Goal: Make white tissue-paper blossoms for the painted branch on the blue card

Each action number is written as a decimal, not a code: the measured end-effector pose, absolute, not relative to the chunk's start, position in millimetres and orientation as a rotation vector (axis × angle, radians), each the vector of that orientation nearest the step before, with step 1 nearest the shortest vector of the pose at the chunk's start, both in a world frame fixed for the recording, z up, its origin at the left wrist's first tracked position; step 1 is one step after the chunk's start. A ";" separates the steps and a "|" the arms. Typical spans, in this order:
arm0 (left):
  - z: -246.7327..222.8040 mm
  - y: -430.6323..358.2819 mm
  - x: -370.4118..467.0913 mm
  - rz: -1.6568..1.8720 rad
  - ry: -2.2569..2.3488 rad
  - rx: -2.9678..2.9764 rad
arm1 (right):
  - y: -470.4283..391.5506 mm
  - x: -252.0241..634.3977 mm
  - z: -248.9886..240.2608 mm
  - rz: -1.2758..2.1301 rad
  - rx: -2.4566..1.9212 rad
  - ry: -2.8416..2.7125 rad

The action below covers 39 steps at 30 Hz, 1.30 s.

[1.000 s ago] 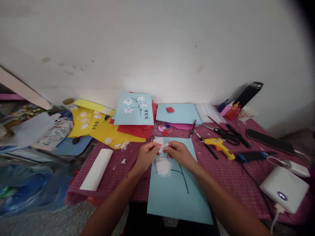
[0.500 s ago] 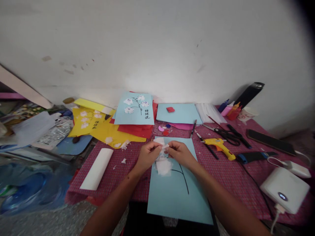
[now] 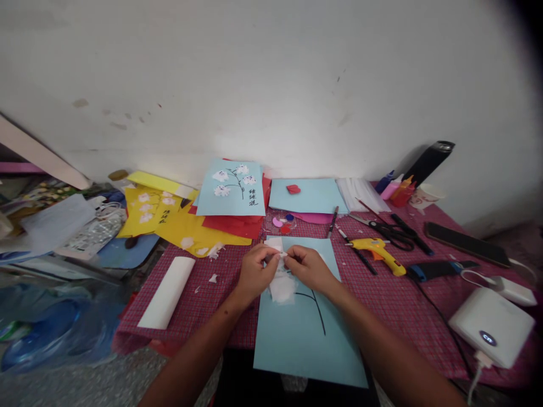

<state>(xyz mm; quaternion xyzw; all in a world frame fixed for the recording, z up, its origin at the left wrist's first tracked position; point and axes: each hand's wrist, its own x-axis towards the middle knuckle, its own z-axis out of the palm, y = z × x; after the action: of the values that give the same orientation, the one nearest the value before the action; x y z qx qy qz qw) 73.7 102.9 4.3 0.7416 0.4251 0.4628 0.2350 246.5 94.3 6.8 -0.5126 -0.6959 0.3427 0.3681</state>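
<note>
My left hand [image 3: 258,271] and my right hand [image 3: 309,268] meet over the upper part of a light blue sheet of paper [image 3: 305,350]. Between their pinched fingertips is a small piece of white tissue paper [image 3: 281,255]. More white tissue [image 3: 283,289] lies on the sheet just below the fingers, and a folded white strip [image 3: 274,243] shows behind them. A dark curved branch [image 3: 318,314] is drawn on the sheet, its upper part hidden by my right hand.
A white paper roll [image 3: 167,294] lies left. Finished flower pictures [image 3: 231,189] lean at the back. To the right are a yellow glue gun [image 3: 377,253], scissors [image 3: 388,233], a phone [image 3: 466,244], a white power bank [image 3: 492,327], paint bottles [image 3: 394,189] and a black flask [image 3: 430,163].
Both hands have drawn slightly closer together, and the tissue piece is now more covered by the fingertips. The blue sheet and the other things have stayed in place.
</note>
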 end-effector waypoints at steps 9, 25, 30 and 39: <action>1.7 100.0 76.4 1.229 1.158 2.169 | 93.9 246.4 5.2 0.896 -1.342 -1.779; 2.8 100.9 75.0 1.205 1.172 2.082 | 92.1 245.3 9.1 0.987 -1.296 -1.758; 3.0 101.6 75.5 1.148 1.097 2.056 | 93.4 245.9 6.2 0.956 -1.304 -1.788; 4.3 100.1 75.6 1.154 1.134 2.088 | 93.2 246.3 7.8 0.717 -1.377 -1.843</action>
<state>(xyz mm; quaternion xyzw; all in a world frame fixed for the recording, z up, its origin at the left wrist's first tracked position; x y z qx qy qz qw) 75.6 100.1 4.3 0.7658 0.4161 0.4232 0.2476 246.3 93.2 7.8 -0.5337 -0.7143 0.2777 0.3576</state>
